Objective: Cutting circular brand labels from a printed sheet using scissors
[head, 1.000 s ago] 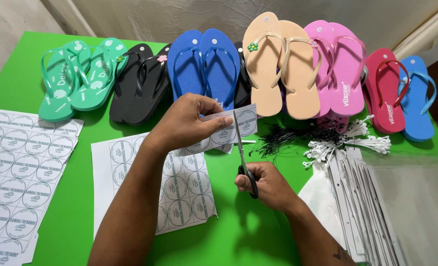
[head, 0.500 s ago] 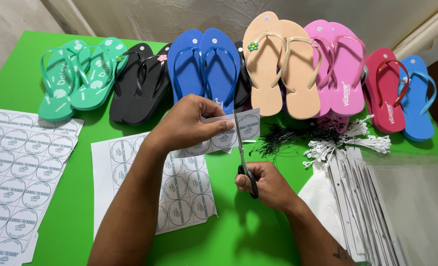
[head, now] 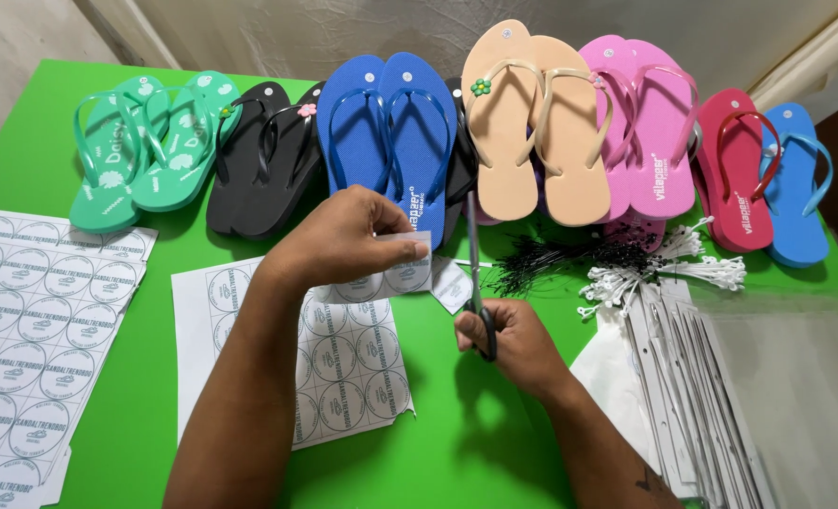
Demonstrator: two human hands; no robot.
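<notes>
A: What does the left hand (head: 343,236) hold, and where on the table (head: 456,452)?

B: A strip of printed paper labels (head: 395,264), held above the middle of the green table, a little toward its far edge; the thumb and fingers pinch the strip along its upper margin, and the free end hangs toward the scissors (head: 475,283); a small cut piece (head: 452,283) lies just beside the blades.

A: And the right hand (head: 513,344)?

B: It grips the dark loops of the scissors, fingers curled through and around them; the blades point toward the far edge and appear nearly closed, though the gap at the tips is too fine to tell.

A: How does the strip handle?

B: By judgement, it is very light, thin and limp; it bends under its own weight and would tear or crease if tugged; the hold is best taken close to the cutting line, on the blank margin between the round labels, so that the paper stays taut against the blades.

A: What surrounds the work?

B: A partly cut sheet of round labels (head: 343,368) lies flat beneath the left forearm; a fuller stack of sheets (head: 32,330) sits at the left edge; pairs of flip-flops line the far edge, green (head: 146,151), black (head: 268,155), blue (head: 386,132), beige (head: 536,132), pink (head: 640,132); a bundle of black ties (head: 551,259) and white tag fasteners (head: 683,269) rest near the right edge, beside clear plastic bags (head: 701,396).
</notes>
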